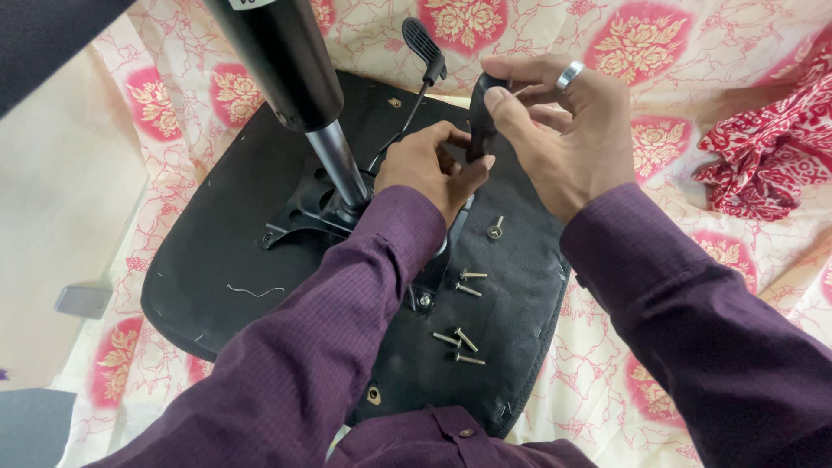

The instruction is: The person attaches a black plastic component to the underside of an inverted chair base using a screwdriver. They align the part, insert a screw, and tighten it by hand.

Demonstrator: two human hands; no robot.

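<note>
hands meet over an upturned black chair seat on floral cloth: the right hand and left hand both pinch a black lever handle; loose bolts lie on the seat just below.

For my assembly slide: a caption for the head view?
Both hands, left hand and right hand, grip a black lever above an upturned chair seat with loose bolts.

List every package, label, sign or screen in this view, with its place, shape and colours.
White label: a small sticker with dark marks, cut off by the top edge, on the black gas-lift cylinder rising from the upturned black chair seat.
No packages, signs or screens show.
</note>
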